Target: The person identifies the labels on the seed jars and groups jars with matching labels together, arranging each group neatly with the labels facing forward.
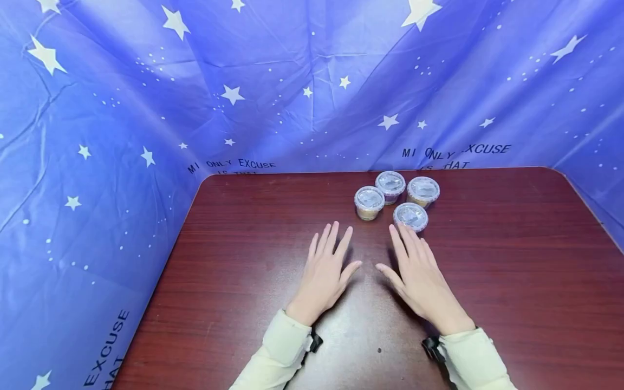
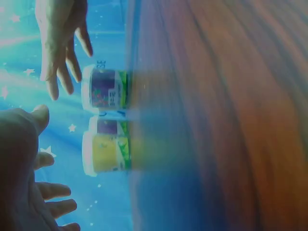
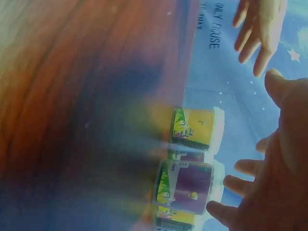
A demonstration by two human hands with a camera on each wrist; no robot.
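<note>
Several small round tubs with clear lids stand grouped on the table. The nearest is a purple-labelled tub (image 1: 410, 216), also seen side-on as the purple tub (image 3: 185, 187) in the right wrist view. To its left stands a yellow-labelled tub (image 1: 369, 203); behind are another purple tub (image 1: 390, 187) and another yellow one (image 1: 423, 190). My right hand (image 1: 419, 276) is held palm down, fingers extended, its fingertips overlapping the nearest tub's front edge. My left hand (image 1: 324, 276) is spread likewise, short of the left yellow tub. Neither hand holds anything.
The dark red wooden table (image 1: 244, 244) has rounded back corners. A blue curtain (image 1: 292, 97) with white stars and printed words hangs along the back and sides. Black wrist straps (image 1: 433, 349) show below the pale sleeves (image 1: 475, 360).
</note>
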